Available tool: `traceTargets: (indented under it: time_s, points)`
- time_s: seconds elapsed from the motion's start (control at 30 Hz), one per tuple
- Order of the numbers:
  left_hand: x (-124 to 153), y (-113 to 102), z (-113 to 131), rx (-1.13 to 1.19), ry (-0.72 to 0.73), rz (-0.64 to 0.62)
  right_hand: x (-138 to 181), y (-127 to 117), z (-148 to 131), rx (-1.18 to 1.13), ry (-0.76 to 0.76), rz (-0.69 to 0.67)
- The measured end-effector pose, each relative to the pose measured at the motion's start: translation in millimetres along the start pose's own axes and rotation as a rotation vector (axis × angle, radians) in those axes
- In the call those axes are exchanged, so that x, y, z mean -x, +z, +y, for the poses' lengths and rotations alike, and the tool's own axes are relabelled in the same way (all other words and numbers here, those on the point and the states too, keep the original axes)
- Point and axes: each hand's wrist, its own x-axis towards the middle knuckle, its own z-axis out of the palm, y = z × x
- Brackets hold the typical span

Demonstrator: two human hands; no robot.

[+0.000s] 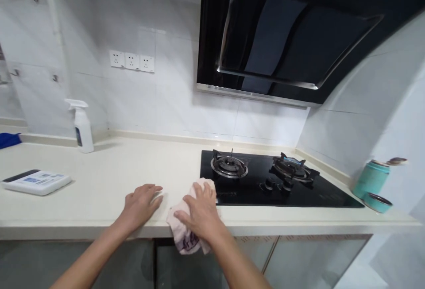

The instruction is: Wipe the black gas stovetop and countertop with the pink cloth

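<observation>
My right hand [201,209] is pressed over a pale pink cloth [175,217] at the left edge of the black gas stove [244,195]. Part of the cloth, with dark purple lettering, hangs over the front edge of the cream countertop [146,160]. Its upper end touches the glass of the stove. To the left, my left hand [142,202] rests on the counter near the edge, holding nothing, with fingers and thumb apart.
Two burners stand on the stove, with a black range hood [282,36] above. A white spray bottle [83,129] and a flat white device [38,182] are at left. On the right are a turquoise canister [371,179] and a small turquoise bowl [377,203].
</observation>
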Motion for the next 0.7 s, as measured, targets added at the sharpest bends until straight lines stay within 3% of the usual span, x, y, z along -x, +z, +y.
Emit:
traceTargets:
  time_s: [0.1, 0.2, 0.33, 0.5, 0.6, 0.7]
  points:
    - [0.7, 4.8, 1.9, -0.069, -0.019, -0.050, -15.8, -6.9, 15.8, -0.017, -0.073, -0.037]
    - [3.2, 5.2, 5.8, -0.102, -0.035, -0.086, -17.3, -23.0, 48.1, -0.021, -0.039, -0.048]
    - [3.7, 1.0, 6.9, -0.109, -0.045, -0.103, 1.1, -53.0, 106.3, 0.118, 0.154, 0.027]
    - [3.4, -0.3, 7.3, -0.113, -0.033, -0.100, 52.9, -89.0, 172.4, 0.350, 0.447, 0.132]
    - [3.1, 2.7, 7.1, -0.115, -0.031, -0.089, 77.4, -92.8, 173.8, 0.307, 0.493, 0.142]
    - [2.1, 6.9, 5.2, -0.111, -0.028, -0.084, 82.6, -78.2, 137.4, 0.217, 0.444, 0.174]
